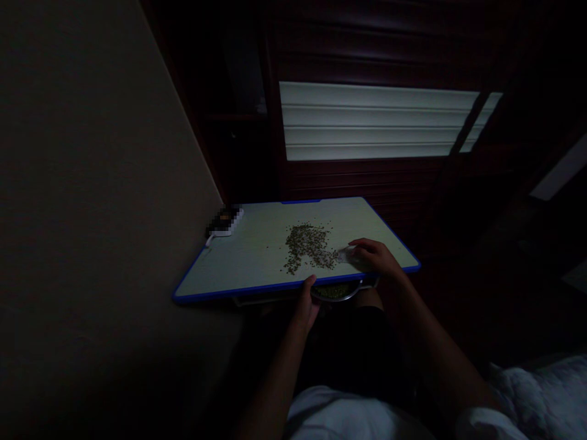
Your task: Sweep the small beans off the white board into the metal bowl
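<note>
Small dark grains [306, 244] lie scattered in a patch on the pale, blue-edged tabletop [257, 256]. Just right of them, my right hand [373, 255] is closed on a small, thin whitish piece [343, 255] whose kind is too dim to tell. That piece touches the table beside the grains. Under the front edge sits a metal bowl [356, 292] with greenish grains inside, partly hidden by the tabletop. My left hand [309, 304] grips the bowl's left side, its thumb up against the table edge; the other fingers are mostly hidden.
A white-edged object with a blurred top [225, 221] rests at the table's far left corner, near the wall [114, 183]. Behind the table stands a dark wooden cabinet [367, 177] with a pale slatted panel [371, 122]. The room is dim.
</note>
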Demonstrator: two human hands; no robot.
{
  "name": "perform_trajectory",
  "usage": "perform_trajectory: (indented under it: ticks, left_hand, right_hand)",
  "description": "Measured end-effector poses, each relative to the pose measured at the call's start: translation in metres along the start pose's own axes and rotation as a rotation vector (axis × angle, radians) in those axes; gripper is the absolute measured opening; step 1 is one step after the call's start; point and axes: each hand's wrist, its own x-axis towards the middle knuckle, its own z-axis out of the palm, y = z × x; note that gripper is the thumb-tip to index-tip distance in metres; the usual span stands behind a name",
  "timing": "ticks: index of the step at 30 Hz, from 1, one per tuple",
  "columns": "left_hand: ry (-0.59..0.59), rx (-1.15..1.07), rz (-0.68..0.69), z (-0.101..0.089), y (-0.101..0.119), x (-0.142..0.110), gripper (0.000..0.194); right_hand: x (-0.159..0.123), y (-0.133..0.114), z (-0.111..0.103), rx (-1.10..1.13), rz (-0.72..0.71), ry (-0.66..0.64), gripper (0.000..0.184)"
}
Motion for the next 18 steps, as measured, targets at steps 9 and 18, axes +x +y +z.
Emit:
perform_trajectory:
  ticks: [9,18]
  left_hand:
    - [-0.001,0.007,-0.013,-0.0007,-0.0004,0.0016,0.029]
    - [-0.006,-0.007,0.003,0.0018,0.0002,0.0,0.031]
  right_hand:
    - [0.0,0.0004,0.0003,0.012,0.027,0.015,0.033]
    - [-0.002,-0.0048,-0.0011,-0.011,-0.028,-0.011,0.032]
